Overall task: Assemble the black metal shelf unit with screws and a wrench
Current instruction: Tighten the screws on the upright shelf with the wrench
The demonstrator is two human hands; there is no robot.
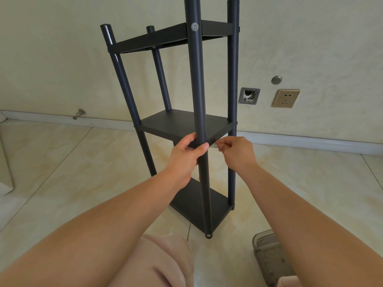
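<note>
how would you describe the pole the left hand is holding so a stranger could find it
Start at the black shelf unit standing on the tiled floor. Of its four upright poles, it is the nearest pole, gripped by the left hand at the middle shelf, and it alone shows a silver screw cap near the top.

No text, brand or number can be read anywhere. The round clear sticker (194, 27) on the black metal post (196, 83) bears only a faint, illegible mark.

Front post (196, 83) blocks the middle shelf (182, 125); side gaps seem open.

Shelf unit (182, 125) stands on the floor (68, 162) before the wall (62, 59); socket (286, 98) to its right, mesh basket (269, 255) nearer, right.
</note>
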